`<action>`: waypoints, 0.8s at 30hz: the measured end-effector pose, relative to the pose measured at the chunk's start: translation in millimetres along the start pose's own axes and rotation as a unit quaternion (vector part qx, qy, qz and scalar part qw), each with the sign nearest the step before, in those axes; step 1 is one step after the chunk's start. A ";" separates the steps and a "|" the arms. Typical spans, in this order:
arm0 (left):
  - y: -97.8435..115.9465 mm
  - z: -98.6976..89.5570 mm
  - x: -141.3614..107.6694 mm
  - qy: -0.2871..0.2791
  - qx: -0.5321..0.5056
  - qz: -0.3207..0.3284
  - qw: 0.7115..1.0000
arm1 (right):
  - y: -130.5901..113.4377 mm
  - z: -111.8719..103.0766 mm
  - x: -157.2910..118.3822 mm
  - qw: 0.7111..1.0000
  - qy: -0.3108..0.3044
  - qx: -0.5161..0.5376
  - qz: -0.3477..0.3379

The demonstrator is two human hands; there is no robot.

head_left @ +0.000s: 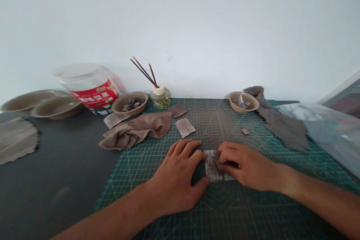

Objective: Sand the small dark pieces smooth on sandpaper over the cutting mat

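Note:
A small greyish-white square sheet (pixel 213 167) with dark smudges, looking like worn sandpaper, lies flat on the green cutting mat (pixel 152 163). My left hand (pixel 180 176) rests on the mat to its left with fingers spread. The index fingertip and thumb tip touch the sheet's left edge. Fingers pinched together, my right hand (pixel 239 163) presses down over the right part of the sheet. Whatever sits in that pinch is hidden beneath the fingers. Beyond the right hand lies a small tan stone-like piece (pixel 245 131).
Behind stand a bowl of dark pebble-like pieces (pixel 131 104), a reed diffuser (pixel 160 95), a smaller bowl (pixel 243 102) and a red-labelled tub (pixel 92 88). Brown cloth (pixel 137 129), two small squares (pixel 185 127), grey cloth (pixel 284 127) and clear plastic (pixel 334 131) lie around.

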State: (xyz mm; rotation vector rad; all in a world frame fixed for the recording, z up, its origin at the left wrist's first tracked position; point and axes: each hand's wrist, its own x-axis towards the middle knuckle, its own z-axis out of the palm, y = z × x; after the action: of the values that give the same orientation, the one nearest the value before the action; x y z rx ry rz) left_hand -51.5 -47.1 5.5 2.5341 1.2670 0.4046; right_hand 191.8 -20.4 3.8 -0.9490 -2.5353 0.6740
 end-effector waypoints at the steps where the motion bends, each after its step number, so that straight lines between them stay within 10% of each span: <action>1: 0.0 0.1 0.2 -0.001 0.000 0.000 1.000 | 0.1 0.5 -0.2 1.000 -0.011 -0.005 -0.015; 24: 6.1 1.4 0.5 0.005 -0.002 -0.008 1.000 | 2.2 -7.7 0.6 1.000 -0.010 -0.005 0.016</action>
State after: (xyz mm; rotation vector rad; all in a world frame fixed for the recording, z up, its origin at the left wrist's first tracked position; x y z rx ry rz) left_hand -46.2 -50.3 6.6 2.5205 1.2872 0.4180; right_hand 196.1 -16.1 9.0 -0.9922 -2.5485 0.6826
